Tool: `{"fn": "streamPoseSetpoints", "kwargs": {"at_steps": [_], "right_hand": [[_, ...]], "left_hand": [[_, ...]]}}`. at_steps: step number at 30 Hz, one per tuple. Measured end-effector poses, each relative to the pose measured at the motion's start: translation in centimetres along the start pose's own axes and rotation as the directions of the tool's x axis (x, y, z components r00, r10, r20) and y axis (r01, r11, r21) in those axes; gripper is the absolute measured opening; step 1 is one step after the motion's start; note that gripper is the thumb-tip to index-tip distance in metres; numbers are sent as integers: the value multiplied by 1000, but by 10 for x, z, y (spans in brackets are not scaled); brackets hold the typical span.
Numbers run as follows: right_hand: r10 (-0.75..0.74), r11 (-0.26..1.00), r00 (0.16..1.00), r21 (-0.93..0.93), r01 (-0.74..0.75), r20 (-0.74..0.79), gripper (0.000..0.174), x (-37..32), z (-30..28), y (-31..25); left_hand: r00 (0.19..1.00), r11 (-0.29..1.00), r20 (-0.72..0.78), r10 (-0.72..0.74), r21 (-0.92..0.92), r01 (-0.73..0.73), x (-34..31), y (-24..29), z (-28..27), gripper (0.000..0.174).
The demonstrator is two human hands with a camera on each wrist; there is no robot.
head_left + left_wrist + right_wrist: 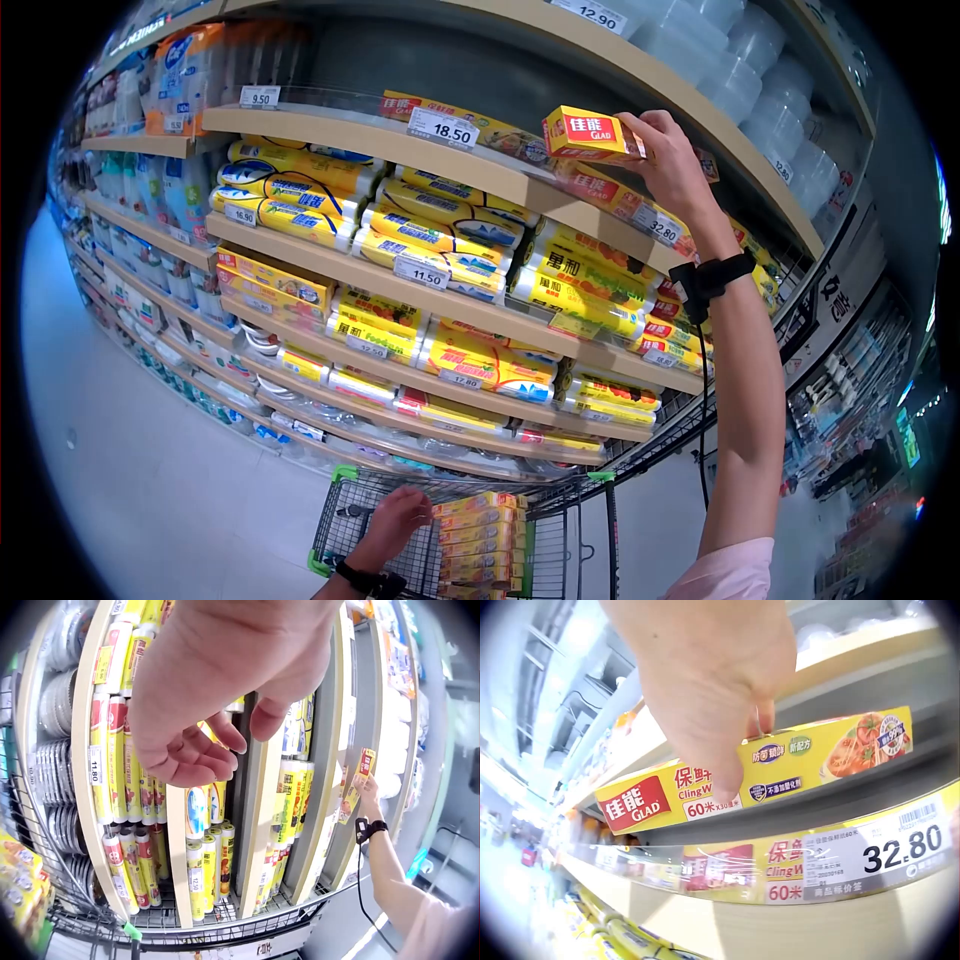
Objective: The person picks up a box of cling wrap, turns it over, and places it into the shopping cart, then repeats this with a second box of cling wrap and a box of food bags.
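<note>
One Glad cling-wrap box point(592, 135) is at the head view's one o'clock, pinched between the right hand's point(672, 165) thumb and fingers, probably to clear the transparent shelf lip point(660, 871); at seven, the left hand point(398, 515), loosely curled, holds nothing.

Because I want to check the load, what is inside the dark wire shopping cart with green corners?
In the cart, stacked yellow-and-red cardboard boxes show. Anything beneath them is covered, and the bare left hand hides part of the interior.
</note>
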State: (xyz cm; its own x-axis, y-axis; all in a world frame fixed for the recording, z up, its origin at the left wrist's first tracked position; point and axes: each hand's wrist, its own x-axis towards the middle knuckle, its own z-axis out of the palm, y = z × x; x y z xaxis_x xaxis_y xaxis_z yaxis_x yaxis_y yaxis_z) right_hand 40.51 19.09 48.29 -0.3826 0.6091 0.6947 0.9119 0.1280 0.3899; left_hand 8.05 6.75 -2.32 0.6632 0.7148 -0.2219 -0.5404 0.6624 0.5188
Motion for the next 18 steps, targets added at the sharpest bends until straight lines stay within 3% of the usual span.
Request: {"fn": "streamPoseSetpoints", "kwargs": {"at_steps": [5, 6, 9, 13, 14, 18], "right_hand": [[-22, 1000, 993, -16, 20, -113, 55, -50, -45, -28], [-20, 999, 992, 22, 23, -128, 55, -66, -54, -37], [3, 996, 989, 93, 11, -150, 51, -127, -60, -54], [39, 982, 999, 184, -33, -33, 48, -225, -64, -94], [38, 976, 999, 214, -40, 14, 47, -250, -61, -105], [7, 929, 985, 362, -71, 175, 54, -348, -52, -147]], "left_hand": [[997, 998, 42, 70, -3, -70, -9, -1, 32, 12], [992, 987, 18, 126, 98, -127, -13, -1, 47, 15], [973, 972, 91, 211, 84, -219, -21, -5, 78, 16], [915, 914, 153, 372, 111, -390, -32, -22, 120, 36], [905, 900, 186, 384, 143, -411, -31, -28, 118, 53], [847, 872, 270, 457, 48, -486, -41, -59, 148, 75]]}}
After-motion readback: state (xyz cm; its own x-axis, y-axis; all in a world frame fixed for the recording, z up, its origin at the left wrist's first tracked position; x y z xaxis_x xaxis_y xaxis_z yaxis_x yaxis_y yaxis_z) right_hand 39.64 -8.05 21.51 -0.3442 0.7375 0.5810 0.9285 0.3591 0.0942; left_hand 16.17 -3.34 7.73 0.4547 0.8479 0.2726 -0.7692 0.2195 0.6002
